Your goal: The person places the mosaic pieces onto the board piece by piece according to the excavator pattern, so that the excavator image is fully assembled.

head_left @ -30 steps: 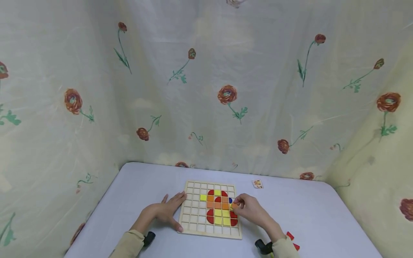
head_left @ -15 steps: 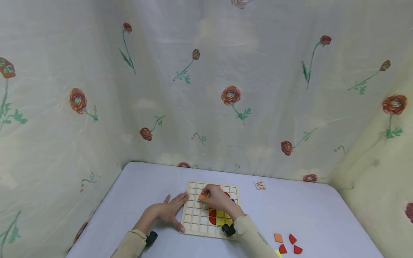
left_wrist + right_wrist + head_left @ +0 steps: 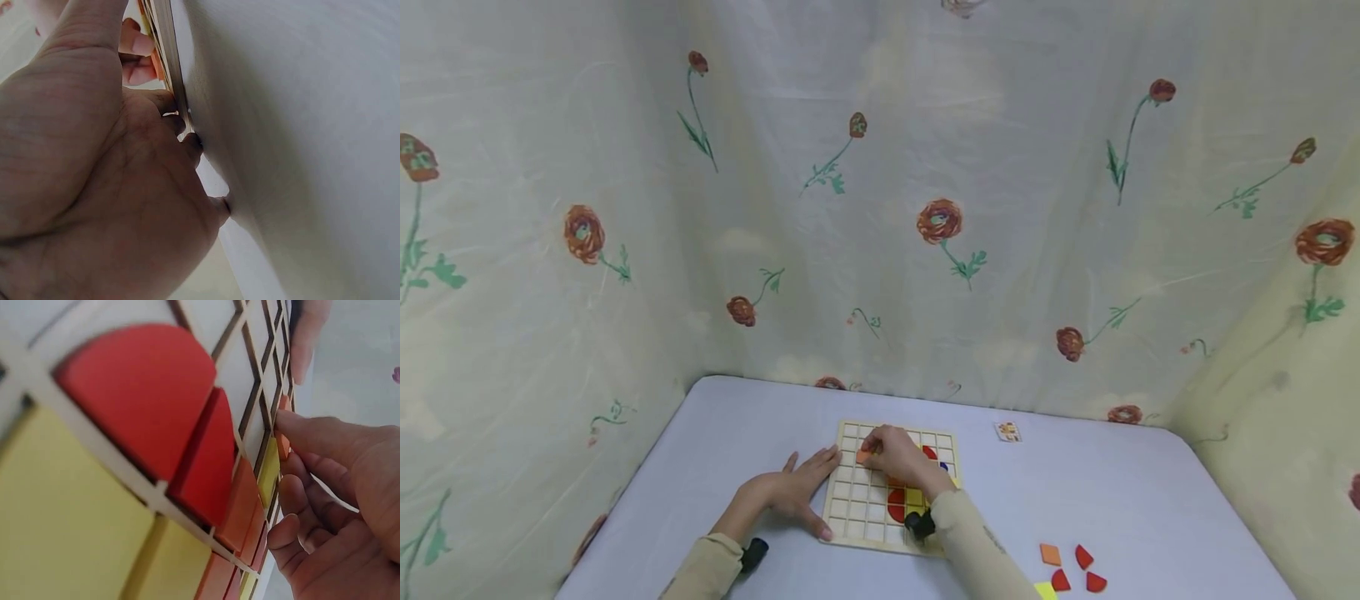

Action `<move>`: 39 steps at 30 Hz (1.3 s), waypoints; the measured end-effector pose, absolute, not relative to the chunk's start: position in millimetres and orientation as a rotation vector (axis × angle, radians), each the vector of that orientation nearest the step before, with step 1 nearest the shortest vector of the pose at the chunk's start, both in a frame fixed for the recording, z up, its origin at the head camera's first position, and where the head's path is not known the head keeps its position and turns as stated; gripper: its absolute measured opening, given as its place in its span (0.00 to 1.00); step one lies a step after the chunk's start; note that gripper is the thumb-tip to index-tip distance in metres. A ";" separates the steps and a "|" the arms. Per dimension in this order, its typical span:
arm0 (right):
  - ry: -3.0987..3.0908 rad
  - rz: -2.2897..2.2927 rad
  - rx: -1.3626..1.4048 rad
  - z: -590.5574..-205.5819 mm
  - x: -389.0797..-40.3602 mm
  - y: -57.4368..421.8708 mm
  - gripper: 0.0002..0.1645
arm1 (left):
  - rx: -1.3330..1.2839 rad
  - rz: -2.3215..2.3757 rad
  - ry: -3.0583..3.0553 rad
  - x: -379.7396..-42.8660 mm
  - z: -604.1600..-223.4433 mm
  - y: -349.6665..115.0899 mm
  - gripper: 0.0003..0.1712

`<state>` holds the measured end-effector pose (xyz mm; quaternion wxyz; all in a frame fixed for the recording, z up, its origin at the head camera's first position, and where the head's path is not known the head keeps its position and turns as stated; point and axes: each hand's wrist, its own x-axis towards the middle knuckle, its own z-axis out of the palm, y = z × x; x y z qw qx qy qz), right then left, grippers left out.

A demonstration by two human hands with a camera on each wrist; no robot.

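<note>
A small orange tile point(image 3: 863, 457) sits pinched in the fingertips of the right hand point(image 3: 898, 457), held low over the upper left part of the wooden grid board point(image 3: 850, 517), just left of the coloured pattern; the right wrist view shows the same orange piece point(image 3: 283, 445) clamped between thumb and forefinger right at the edge of a cell beside a yellow tile point(image 3: 269, 472). A second ago this hand held the piece at the right edge of the pattern, near the blue tile point(image 3: 943, 466); it has since crossed over the red point(image 3: 896, 503), orange and yellow pieces to the left side, so the tile looks, by my judgement, close to being set into an empty cell there, though it is not yet seated. The left hand point(image 3: 790, 490) has kept its place, lying flat with straight fingers on the surface point(image 3: 1150, 500) and touching the left edge of the board, steadying it and holding nothing. Off to the right on the surface lie loose spare pieces, an orange square point(image 3: 1049, 554), red shapes point(image 3: 1082, 557) and a yellow piece at the frame's bottom edge. A small picture card point(image 3: 1007, 431) rests beyond the board, near the flowered cloth backdrop point(image 3: 880, 208).
</note>
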<state>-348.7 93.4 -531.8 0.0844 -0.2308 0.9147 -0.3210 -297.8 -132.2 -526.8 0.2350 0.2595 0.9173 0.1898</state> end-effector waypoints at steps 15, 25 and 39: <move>2.774 -0.955 -0.727 -529.2 -337.9 111.5 0.13 | 0.717 0.515 2.511 -299.5 -528.1 -128.4 0.71; 2.682 -1.061 -0.651 -498.4 -285.5 177.1 0.18 | 0.682 0.520 2.524 -300.1 -526.8 -128.0 0.72; 2.597 -1.062 -0.346 -506.1 -212.8 321.5 0.19 | 0.667 0.504 2.539 -301.0 -532.6 -129.0 0.73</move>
